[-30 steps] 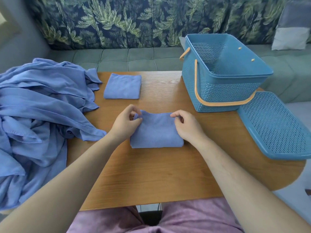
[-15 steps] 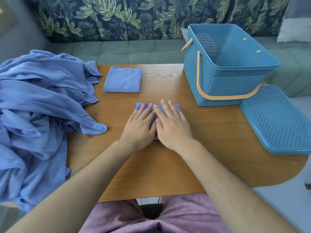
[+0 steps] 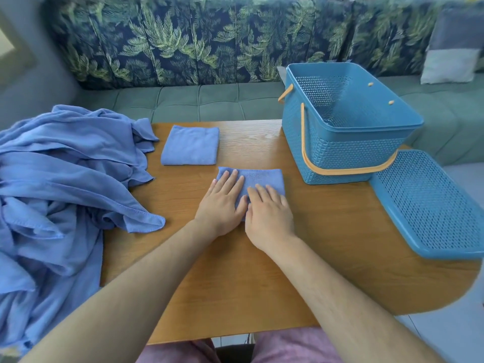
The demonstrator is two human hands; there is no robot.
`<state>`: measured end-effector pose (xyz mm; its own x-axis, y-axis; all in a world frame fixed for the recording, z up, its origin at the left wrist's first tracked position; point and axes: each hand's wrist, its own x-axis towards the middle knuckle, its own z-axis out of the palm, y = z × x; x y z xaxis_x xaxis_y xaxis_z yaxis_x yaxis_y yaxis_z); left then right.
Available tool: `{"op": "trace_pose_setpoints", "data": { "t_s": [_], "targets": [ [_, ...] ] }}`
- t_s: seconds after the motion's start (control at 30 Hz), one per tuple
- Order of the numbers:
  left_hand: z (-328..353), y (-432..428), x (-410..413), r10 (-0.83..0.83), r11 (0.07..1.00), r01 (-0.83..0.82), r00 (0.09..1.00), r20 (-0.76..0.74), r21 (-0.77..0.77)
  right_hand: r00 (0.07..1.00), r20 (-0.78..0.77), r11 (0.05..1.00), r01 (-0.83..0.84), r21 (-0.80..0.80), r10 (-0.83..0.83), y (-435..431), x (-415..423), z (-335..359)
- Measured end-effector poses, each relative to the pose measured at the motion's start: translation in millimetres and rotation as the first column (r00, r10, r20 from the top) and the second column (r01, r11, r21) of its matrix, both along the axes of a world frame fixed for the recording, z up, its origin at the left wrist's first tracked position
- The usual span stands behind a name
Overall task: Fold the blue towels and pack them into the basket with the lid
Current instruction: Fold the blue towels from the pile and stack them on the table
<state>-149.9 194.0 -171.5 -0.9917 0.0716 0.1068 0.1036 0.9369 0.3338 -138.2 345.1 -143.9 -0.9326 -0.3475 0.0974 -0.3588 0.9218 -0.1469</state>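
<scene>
A small folded blue towel (image 3: 262,178) lies mid-table. My left hand (image 3: 222,203) and my right hand (image 3: 268,213) rest flat on it side by side, fingers straight, covering its near half. A second folded blue towel (image 3: 190,145) sits farther back to the left, untouched. The blue basket (image 3: 340,153) with an orange handle stands open at the right rear; nothing shows inside it. Its perforated blue lid (image 3: 429,203) lies flat on the table's right edge.
A big heap of crumpled blue cloth (image 3: 60,184) covers the table's left side and hangs over its edge. The wooden table (image 3: 235,279) has a rounded right end. A green sofa (image 3: 204,100) with a leaf-print back runs behind.
Both hands went from pinching the towel's far corners to lying flat on the folded towel. Since half a second ago they have slid toward me, uncovering the towel's far half.
</scene>
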Motion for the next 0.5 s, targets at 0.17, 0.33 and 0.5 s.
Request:
{"op": "trace_pose_setpoints", "data": {
  "t_s": [0.17, 0.33, 0.5],
  "targets": [
    [3, 3, -51, -0.014, 0.999, 0.015, 0.999, 0.031, -0.039, 0.991, 0.127, 0.999, 0.045, -0.013, -0.043, -4, -49, -9],
    [3, -2, -102, 0.003, 0.998, -0.001, 0.999, 0.035, -0.065, 0.988, 0.143, 0.998, 0.06, -0.024, -0.056, -8, -102, -13],
    [5, -4, -147, 0.013, 0.994, -0.007, 0.998, 0.06, -0.108, 0.984, 0.166, 0.997, 0.071, -0.022, -0.066, -15, -146, -13]
  ]
}}
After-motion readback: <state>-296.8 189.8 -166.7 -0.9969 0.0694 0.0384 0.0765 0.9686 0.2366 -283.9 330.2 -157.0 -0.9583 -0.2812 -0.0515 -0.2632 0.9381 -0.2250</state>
